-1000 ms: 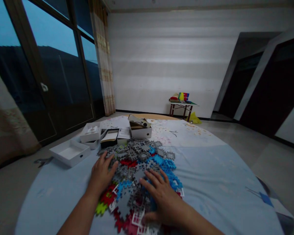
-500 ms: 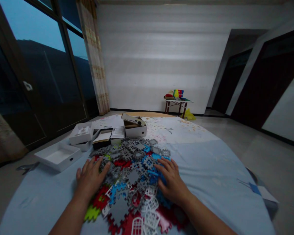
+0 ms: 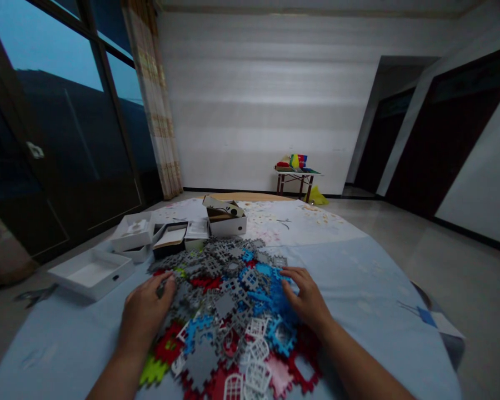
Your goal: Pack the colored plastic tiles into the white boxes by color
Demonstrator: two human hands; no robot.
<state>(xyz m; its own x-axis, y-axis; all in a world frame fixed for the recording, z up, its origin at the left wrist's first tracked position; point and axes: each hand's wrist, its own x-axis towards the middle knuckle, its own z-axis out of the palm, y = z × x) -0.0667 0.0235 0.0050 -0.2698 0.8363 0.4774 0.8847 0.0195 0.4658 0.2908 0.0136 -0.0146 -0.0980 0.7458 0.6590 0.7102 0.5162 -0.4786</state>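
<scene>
A heap of flat plastic building tiles with notched edges covers the middle of the table, mostly grey tiles (image 3: 225,305). My left hand (image 3: 145,308) rests at the heap's left edge, fingers curved and thumb apart, beside grey and red tiles (image 3: 169,343). At the right edge my right hand (image 3: 308,297) is open, thumb and fingers spread next to blue tiles (image 3: 270,300). Neither hand visibly holds a piece. White window-shaped pieces (image 3: 258,375) lie at the near side, with a lime green tile (image 3: 153,371) at the left.
An open white box (image 3: 94,272) sits at the left, near a second white box (image 3: 133,230) and a black-edged box (image 3: 170,239). Behind the heap stands another open box (image 3: 229,225). A light blue cloth (image 3: 358,289) covers the round table. A small side table (image 3: 298,175) stands by the wall.
My right hand has shifted right off the blue tiles, uncovering more of them. My left hand has moved slightly left and down, its fingers drawn closer together. The view has turned slightly right.
</scene>
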